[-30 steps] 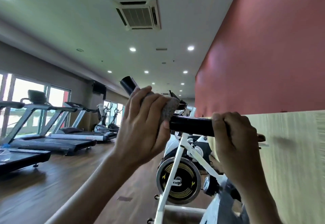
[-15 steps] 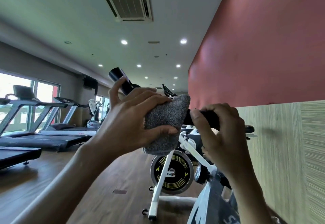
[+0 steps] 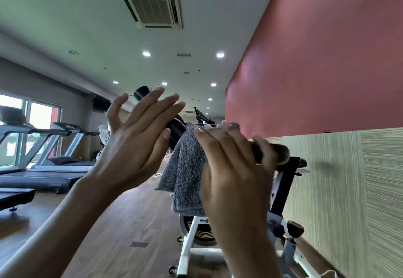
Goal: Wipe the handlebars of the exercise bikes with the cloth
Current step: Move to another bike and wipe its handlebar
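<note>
Both hands at handlebar [image 3: 176, 128]: left hand [image 3: 135, 146] splayed wide, holding nothing; right hand [image 3: 231, 168] curled over draped cloth [image 3: 185, 168], likely taking over wipe.

Left hand [image 3: 139, 140] hovers by the handlebar [image 3: 177, 128], fingers straight and spread; right hand [image 3: 233, 168] curls its fingers over it, gripping the cloth [image 3: 187, 168].
</note>
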Demonstrator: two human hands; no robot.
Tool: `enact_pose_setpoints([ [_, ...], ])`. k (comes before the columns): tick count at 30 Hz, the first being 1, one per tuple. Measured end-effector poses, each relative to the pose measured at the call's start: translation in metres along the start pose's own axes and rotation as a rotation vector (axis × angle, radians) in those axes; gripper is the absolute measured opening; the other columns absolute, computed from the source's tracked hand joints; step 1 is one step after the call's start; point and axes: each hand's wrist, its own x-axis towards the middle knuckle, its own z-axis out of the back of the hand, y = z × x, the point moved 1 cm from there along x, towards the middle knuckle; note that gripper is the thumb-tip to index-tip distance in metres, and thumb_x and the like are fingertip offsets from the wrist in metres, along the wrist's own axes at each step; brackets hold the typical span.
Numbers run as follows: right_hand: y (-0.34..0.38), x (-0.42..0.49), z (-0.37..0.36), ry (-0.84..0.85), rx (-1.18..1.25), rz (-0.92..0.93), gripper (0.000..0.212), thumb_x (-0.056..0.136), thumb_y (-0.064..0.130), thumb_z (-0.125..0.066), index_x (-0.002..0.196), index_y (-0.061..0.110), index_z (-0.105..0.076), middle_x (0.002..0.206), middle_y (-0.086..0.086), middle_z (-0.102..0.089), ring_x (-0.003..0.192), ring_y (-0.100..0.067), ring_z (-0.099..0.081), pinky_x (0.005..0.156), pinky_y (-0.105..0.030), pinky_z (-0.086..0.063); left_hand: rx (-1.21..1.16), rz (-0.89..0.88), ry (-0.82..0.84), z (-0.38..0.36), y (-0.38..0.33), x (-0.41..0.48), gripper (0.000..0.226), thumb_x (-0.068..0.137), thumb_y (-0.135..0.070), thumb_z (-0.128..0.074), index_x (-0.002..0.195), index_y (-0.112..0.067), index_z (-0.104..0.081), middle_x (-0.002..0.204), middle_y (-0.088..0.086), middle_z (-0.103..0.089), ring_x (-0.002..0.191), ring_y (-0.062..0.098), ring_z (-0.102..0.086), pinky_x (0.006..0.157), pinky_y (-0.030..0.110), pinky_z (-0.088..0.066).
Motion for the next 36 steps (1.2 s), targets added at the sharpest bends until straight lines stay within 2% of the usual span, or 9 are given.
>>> enact_pose_setpoints([
  [4, 0.018, -0.002, -0.017, -0.019, -0.03, -0.161, 0.03, 0.096, 0.033, -0.046, 0.107, 0.015, -0.067, 0.109, 0.0, -0.069, 0.122, -0.023, -0.057, 0.106, -0.05, -0.033, -0.038, 0.011, -0.049, -0.004, 0.0, 0.0, 0.044, 0.097, -0.02, -0.031, 0.134, -0.013, -0.054, 0.133, 0.004, -0.058, 0.139, 0.018, -0.035, 0.114, 0.053, -0.021],
  [8, 0.001, -0.011, -0.032, -0.026, -0.203, -0.059, 0.046, 0.099, 0.051, -0.044, 0.125, 0.017, -0.059, 0.122, -0.004, -0.065, 0.125, -0.025, -0.051, 0.108, -0.05, -0.029, -0.012, -0.003, -0.051, -0.005, -0.002, -0.002, 0.043, 0.098, -0.021, -0.031, 0.133, -0.011, -0.054, 0.133, 0.005, -0.057, 0.139, 0.02, -0.035, 0.116, 0.05, -0.019],
  [10, -0.027, -0.022, -0.032, -0.147, -0.214, -0.047, 0.045, 0.1, 0.049, -0.04, 0.129, 0.017, -0.052, 0.128, -0.007, -0.063, 0.128, -0.026, -0.046, 0.109, -0.051, -0.026, -0.034, 0.009, -0.072, -0.007, -0.005, -0.002, 0.042, 0.099, -0.021, -0.031, 0.132, -0.011, -0.055, 0.133, 0.005, -0.057, 0.14, 0.02, -0.034, 0.116, 0.051, -0.019],
  [15, -0.04, -0.021, -0.054, -0.553, -0.017, -0.368, 0.043, 0.099, 0.037, -0.032, 0.123, 0.007, -0.052, 0.127, -0.013, -0.058, 0.133, -0.027, -0.041, 0.109, -0.053, -0.032, -0.144, 0.088, -0.116, -0.015, -0.017, -0.002, 0.041, 0.1, -0.019, -0.03, 0.132, -0.01, -0.052, 0.137, 0.003, -0.052, 0.144, 0.02, -0.025, 0.12, 0.05, -0.011],
  [20, -0.061, -0.025, -0.074, -0.629, -0.094, -0.006, 0.047, 0.097, 0.05, -0.034, 0.127, 0.017, -0.051, 0.128, -0.008, -0.05, 0.142, -0.021, -0.03, 0.108, -0.05, -0.032, -0.143, 0.16, -0.089, -0.015, -0.025, 0.0, 0.044, 0.101, -0.029, -0.027, 0.13, -0.009, -0.053, 0.137, 0.007, -0.049, 0.146, 0.023, -0.019, 0.117, 0.057, -0.014],
  [24, -0.066, -0.017, -0.072, -0.75, 0.216, -0.321, 0.045, 0.1, 0.043, -0.031, 0.12, 0.007, -0.048, 0.128, -0.018, -0.047, 0.127, -0.038, -0.04, 0.109, -0.048, -0.035, -0.049, 0.217, -0.071, -0.026, -0.053, 0.009, 0.047, 0.101, -0.034, -0.026, 0.119, -0.01, -0.061, 0.124, 0.011, -0.055, 0.142, 0.031, -0.023, 0.11, 0.065, -0.021],
  [29, -0.08, -0.022, -0.078, -0.753, 0.347, -0.268, 0.043, 0.099, 0.044, -0.034, 0.121, 0.009, -0.049, 0.127, -0.018, -0.049, 0.125, -0.037, -0.044, 0.108, -0.049, -0.037, 0.077, 0.219, -0.121, -0.035, -0.059, 0.012, 0.049, 0.1, -0.031, -0.022, 0.113, -0.007, -0.063, 0.119, 0.013, -0.059, 0.136, 0.034, -0.034, 0.107, 0.067, -0.023],
  [32, -0.079, -0.019, -0.078, -0.801, 0.681, -0.572, 0.043, 0.101, 0.04, -0.033, 0.121, 0.006, -0.05, 0.123, -0.024, -0.056, 0.123, -0.041, -0.048, 0.108, -0.049, -0.037, 0.136, 0.149, -0.125, -0.039, -0.077, 0.012, 0.047, 0.099, -0.029, -0.022, 0.107, -0.01, -0.064, 0.109, 0.005, -0.064, 0.121, 0.032, -0.049, 0.105, 0.066, -0.026],
  [36, -0.081, -0.025, -0.083, -0.796, 0.52, -0.381, 0.044, 0.1, 0.043, -0.031, 0.124, 0.009, -0.047, 0.131, -0.017, -0.049, 0.13, -0.039, -0.042, 0.11, -0.048, -0.035, 0.14, 0.132, -0.213, -0.051, -0.096, 0.009, 0.041, 0.097, -0.022, -0.024, 0.104, -0.011, -0.062, 0.1, -0.003, -0.055, 0.097, 0.019, -0.046, 0.097, 0.066, -0.033],
])
